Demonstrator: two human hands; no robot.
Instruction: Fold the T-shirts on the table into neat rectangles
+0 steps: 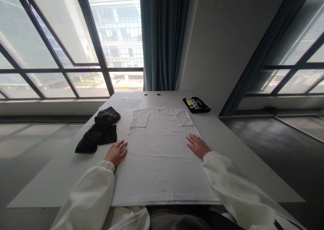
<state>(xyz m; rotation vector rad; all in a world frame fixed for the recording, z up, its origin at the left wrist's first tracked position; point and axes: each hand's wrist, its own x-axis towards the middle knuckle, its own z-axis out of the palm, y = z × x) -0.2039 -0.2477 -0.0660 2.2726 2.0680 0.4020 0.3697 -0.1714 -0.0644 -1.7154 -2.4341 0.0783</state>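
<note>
A white T-shirt (162,155) lies spread flat on the table, its collar at the far end and its hem along the near edge. Both short sleeves are turned inward over the body of the shirt. My left hand (116,152) rests on the shirt's left side edge, fingers stretched out. On the opposite side edge my right hand (198,145) lies flat with its fingers spread. Light creases run across and down the shirt's middle.
Left of the shirt lies a crumpled black garment (101,132). A folded black item with white and yellow print (196,105) sits at the back right of the white table (243,176). Paper sheets (130,103) lie at the back left, near two round holes. Windows and a blue curtain (164,37) stand beyond.
</note>
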